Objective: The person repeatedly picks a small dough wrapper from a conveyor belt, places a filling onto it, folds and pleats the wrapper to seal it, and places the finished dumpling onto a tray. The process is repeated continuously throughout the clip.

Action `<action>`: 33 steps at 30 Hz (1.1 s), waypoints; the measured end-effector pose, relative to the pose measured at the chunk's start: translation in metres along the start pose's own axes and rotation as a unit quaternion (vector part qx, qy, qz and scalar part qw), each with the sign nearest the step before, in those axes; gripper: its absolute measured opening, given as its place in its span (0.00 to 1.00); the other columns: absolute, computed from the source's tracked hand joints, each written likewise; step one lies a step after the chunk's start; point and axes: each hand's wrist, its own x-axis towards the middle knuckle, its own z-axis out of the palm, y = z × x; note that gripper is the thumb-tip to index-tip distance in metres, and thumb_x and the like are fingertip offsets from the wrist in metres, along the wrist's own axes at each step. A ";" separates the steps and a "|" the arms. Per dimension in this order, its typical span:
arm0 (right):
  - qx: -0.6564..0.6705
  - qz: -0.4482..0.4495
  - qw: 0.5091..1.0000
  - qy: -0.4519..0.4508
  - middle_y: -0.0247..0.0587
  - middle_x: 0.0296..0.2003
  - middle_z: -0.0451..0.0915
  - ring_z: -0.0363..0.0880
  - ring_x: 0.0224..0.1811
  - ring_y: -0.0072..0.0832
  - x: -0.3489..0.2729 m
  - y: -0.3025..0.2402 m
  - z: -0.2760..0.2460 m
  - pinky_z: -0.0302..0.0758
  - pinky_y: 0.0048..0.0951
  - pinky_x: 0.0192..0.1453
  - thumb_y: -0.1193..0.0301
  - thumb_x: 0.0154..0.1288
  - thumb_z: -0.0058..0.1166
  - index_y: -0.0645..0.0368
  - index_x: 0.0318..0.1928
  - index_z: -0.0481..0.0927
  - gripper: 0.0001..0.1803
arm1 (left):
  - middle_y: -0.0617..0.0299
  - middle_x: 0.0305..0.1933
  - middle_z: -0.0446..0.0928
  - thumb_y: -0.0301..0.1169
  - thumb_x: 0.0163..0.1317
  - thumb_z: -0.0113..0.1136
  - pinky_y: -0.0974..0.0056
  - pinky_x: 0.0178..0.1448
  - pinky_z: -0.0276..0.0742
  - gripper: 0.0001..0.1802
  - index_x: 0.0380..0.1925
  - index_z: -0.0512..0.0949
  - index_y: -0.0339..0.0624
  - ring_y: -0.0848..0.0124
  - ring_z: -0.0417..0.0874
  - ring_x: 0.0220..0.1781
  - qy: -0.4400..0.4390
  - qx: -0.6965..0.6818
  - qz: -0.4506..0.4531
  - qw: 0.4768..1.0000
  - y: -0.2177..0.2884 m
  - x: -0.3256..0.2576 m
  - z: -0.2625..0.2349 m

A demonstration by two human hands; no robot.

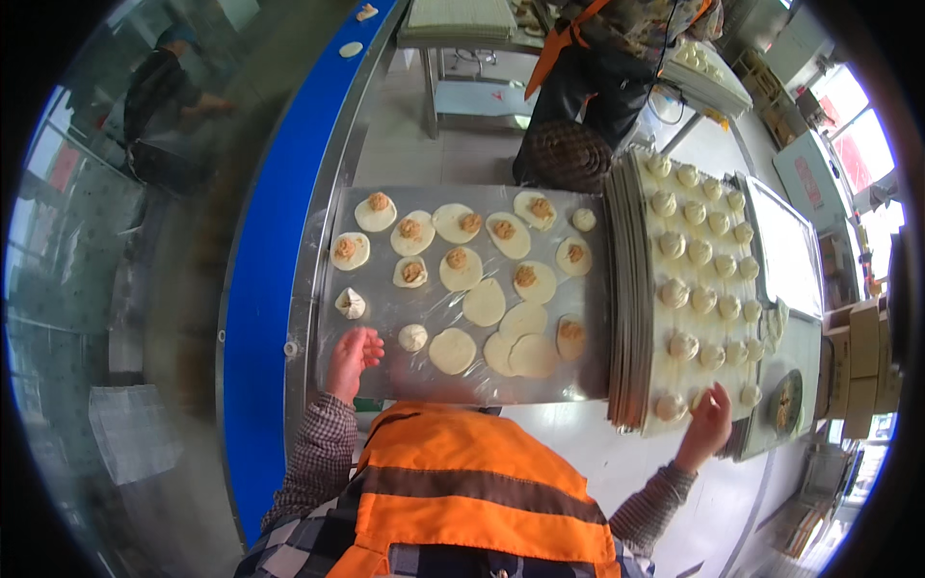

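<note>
Two hands work low in the frame: left hand (353, 356) spread empty beside a bun (412, 337), right hand (708, 424) setting a bun (701, 397) on the tray (636, 385).

Orange vest (472, 482) (brown stripe) over checked shirt sleeves (318, 462)

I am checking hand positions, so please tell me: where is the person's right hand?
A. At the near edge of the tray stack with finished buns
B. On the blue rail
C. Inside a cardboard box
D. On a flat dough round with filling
A: the right hand reaches the near edge of the stacked trays, beside a shaped bun.
</note>
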 end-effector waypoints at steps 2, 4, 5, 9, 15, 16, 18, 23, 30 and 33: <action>-0.035 -0.101 0.994 -0.022 0.33 0.31 0.82 0.77 0.27 0.19 -0.026 -0.028 0.040 0.76 0.23 0.35 0.77 0.63 0.56 0.59 0.45 0.82 0.10 | 0.61 0.36 0.80 0.43 0.72 0.49 0.71 0.34 0.75 0.16 0.42 0.76 0.41 0.75 0.81 0.33 0.009 -0.001 -0.003 1.000 0.010 0.021 -0.026; -0.062 -0.101 0.989 -0.092 0.36 0.33 0.83 0.79 0.30 0.21 -0.050 -0.058 0.078 0.76 0.23 0.35 0.77 0.62 0.57 0.59 0.42 0.83 0.08 | 0.62 0.36 0.80 0.42 0.72 0.50 0.72 0.35 0.74 0.15 0.42 0.76 0.41 0.75 0.81 0.33 0.014 -0.005 0.024 1.000 0.019 0.041 -0.055; -0.026 -0.147 0.984 -0.098 0.37 0.33 0.83 0.80 0.30 0.22 -0.066 -0.074 0.100 0.76 0.23 0.35 0.77 0.61 0.58 0.60 0.41 0.83 0.08 | 0.62 0.36 0.80 0.42 0.71 0.50 0.72 0.35 0.74 0.15 0.43 0.76 0.41 0.75 0.81 0.34 0.022 -0.012 0.019 1.000 0.022 0.049 -0.067; -0.051 -0.151 0.949 -0.274 0.40 0.31 0.81 0.79 0.26 0.21 -0.112 -0.138 0.171 0.76 0.23 0.32 0.77 0.61 0.58 0.64 0.41 0.81 0.07 | 0.62 0.37 0.80 0.39 0.71 0.51 0.72 0.37 0.74 0.13 0.43 0.77 0.41 0.76 0.80 0.34 0.041 -0.014 0.017 0.999 0.036 0.078 -0.113; -0.049 -0.171 0.898 -0.402 0.45 0.31 0.81 0.80 0.26 0.32 -0.157 -0.212 0.249 0.76 0.30 0.31 0.73 0.60 0.58 0.61 0.41 0.82 0.09 | 0.63 0.37 0.81 0.38 0.70 0.54 0.72 0.33 0.73 0.11 0.41 0.77 0.43 0.77 0.80 0.32 0.035 -0.046 0.004 0.998 0.055 0.134 -0.151; -0.060 -0.149 0.892 -0.421 0.45 0.31 0.81 0.80 0.26 0.33 -0.161 -0.221 0.256 0.76 0.30 0.31 0.73 0.60 0.59 0.60 0.42 0.82 0.09 | 0.63 0.37 0.81 0.39 0.68 0.56 0.72 0.33 0.73 0.11 0.41 0.77 0.43 0.77 0.81 0.33 0.036 -0.044 0.003 0.998 0.062 0.150 -0.157; -0.062 -0.154 0.887 -0.431 0.45 0.32 0.82 0.80 0.27 0.33 -0.168 -0.234 0.268 0.77 0.30 0.32 0.72 0.60 0.58 0.60 0.42 0.82 0.10 | 0.63 0.37 0.81 0.39 0.67 0.57 0.71 0.32 0.73 0.12 0.40 0.77 0.42 0.75 0.81 0.33 0.045 -0.056 0.023 0.997 0.078 0.187 -0.170; -0.112 -0.143 0.879 -0.441 0.44 0.32 0.82 0.80 0.28 0.33 -0.187 -0.246 0.280 0.77 0.31 0.33 0.70 0.61 0.58 0.59 0.42 0.82 0.10 | 0.60 0.39 0.81 0.43 0.68 0.54 0.66 0.36 0.77 0.17 0.46 0.77 0.42 0.71 0.81 0.36 0.098 0.020 0.061 0.993 0.122 0.317 -0.195; -0.230 -0.066 0.874 -0.422 0.42 0.30 0.82 0.80 0.28 0.35 -0.215 -0.252 0.278 0.77 0.33 0.35 0.69 0.59 0.58 0.56 0.40 0.83 0.10 | 0.46 0.50 0.77 0.45 0.64 0.55 0.51 0.53 0.78 0.25 0.53 0.76 0.38 0.51 0.80 0.50 0.172 0.409 0.125 0.888 0.176 0.484 -0.183; -0.252 -0.021 0.864 -0.435 0.40 0.30 0.82 0.81 0.29 0.36 -0.219 -0.254 0.280 0.77 0.34 0.36 0.68 0.58 0.59 0.55 0.40 0.83 0.10 | 0.43 0.56 0.73 0.48 0.61 0.56 0.48 0.57 0.76 0.28 0.52 0.77 0.38 0.48 0.77 0.55 0.248 0.476 0.129 0.834 0.199 0.510 -0.159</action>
